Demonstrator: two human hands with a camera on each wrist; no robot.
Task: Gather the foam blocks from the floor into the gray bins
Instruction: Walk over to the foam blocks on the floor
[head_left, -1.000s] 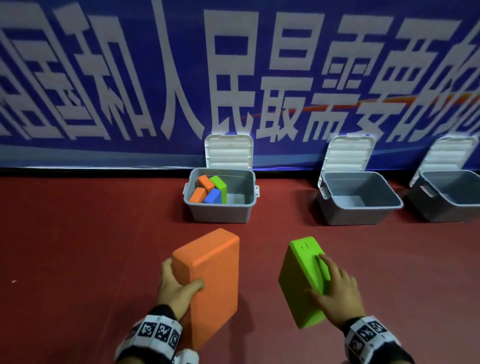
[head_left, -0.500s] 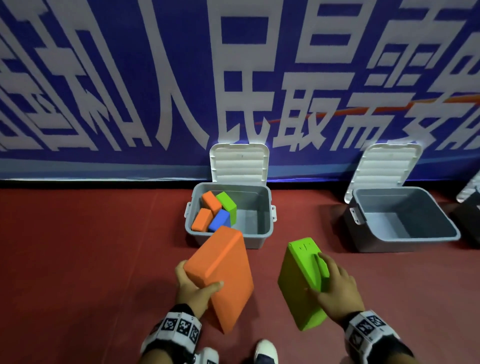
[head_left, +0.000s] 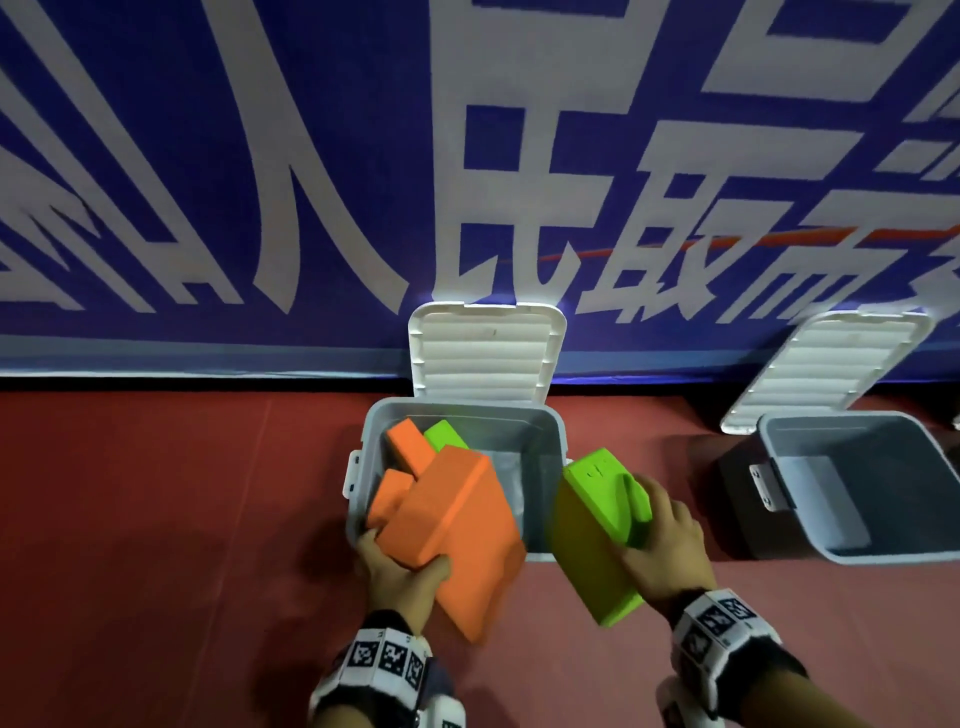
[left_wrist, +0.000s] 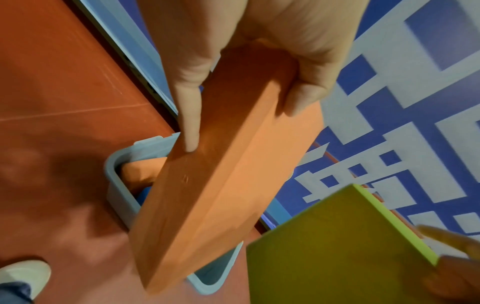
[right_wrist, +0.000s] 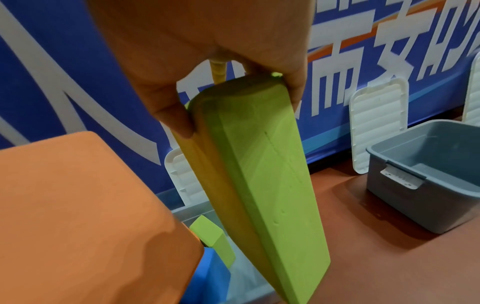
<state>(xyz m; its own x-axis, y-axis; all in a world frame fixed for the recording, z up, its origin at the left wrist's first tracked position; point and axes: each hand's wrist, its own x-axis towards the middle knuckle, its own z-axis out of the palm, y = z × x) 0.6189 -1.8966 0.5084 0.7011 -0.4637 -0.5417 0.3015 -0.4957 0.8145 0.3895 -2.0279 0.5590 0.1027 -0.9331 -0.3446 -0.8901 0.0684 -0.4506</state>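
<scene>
My left grip (head_left: 400, 571) holding orange block (head_left: 457, 530) over open gray bin (head_left: 545, 431) — right grip (head_left: 662, 551) holding green block (head_left: 592, 540) beside it, red floor (head_left: 156, 519)

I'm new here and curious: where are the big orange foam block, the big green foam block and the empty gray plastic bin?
Big orange foam block (head_left: 457, 525): head view, broad face.
Big green foam block (head_left: 602, 488): head view, top face.
Empty gray plastic bin (head_left: 852, 431): head view, back wall.

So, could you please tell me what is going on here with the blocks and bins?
A person is clearing foam blocks into gray bins. The left hand grips a large orange foam block, tilted over the near gray plastic bin, which already holds smaller orange, green and blue blocks. The right hand grips a large green foam block beside that bin. A second gray bin to the right looks empty.
</scene>
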